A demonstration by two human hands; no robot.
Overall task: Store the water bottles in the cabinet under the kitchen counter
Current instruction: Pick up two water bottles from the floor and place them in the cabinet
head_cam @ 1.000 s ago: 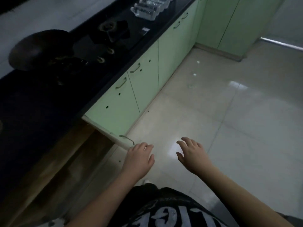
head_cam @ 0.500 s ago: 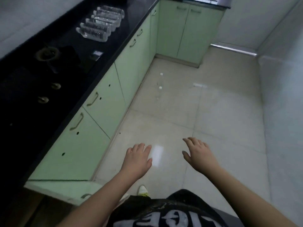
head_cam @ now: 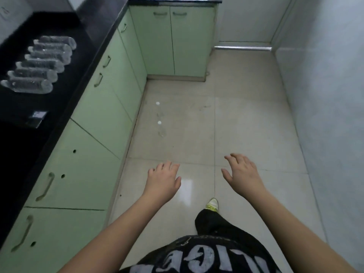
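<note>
Left hand (head_cam: 163,182) first: count on it as empty, palm down, fingers loosely spread above the floor (head_cam: 197,125), well short of anything to grasp. Then work across from the far left. Find the water bottles (head_cam: 37,67), clear ones lying on their sides in a neat row, side by side on the black countertop (head_cam: 84,62), none in a hand and none yet stored. Step forward along the counter before reaching, rather than stretching from this far back. Take the nearest bottle first, gripped across the middle of the body; round and lying flat, so probably quick to roll and nudge neighbours if merely brushed. Steer clear of the small dark packet (head_cam: 37,117) lying nearer on the same countertop. Look next at the green cabinet doors (head_cam: 82,170) below: all shut in this view, so cannot tell which one is meant for storage. Plan on keeping one hand free for a door handle (head_cam: 46,186). Mind footing on the glossy tiles, with two white specks (head_cam: 158,103) ahead near the cabinet base. Lastly bring in right hand (head_cam: 242,174), equally empty, fingers apart and slightly curled, thumb out, hovering level with the left; farther from the counter, so likely better saved for a second bottle or for the door.
</note>
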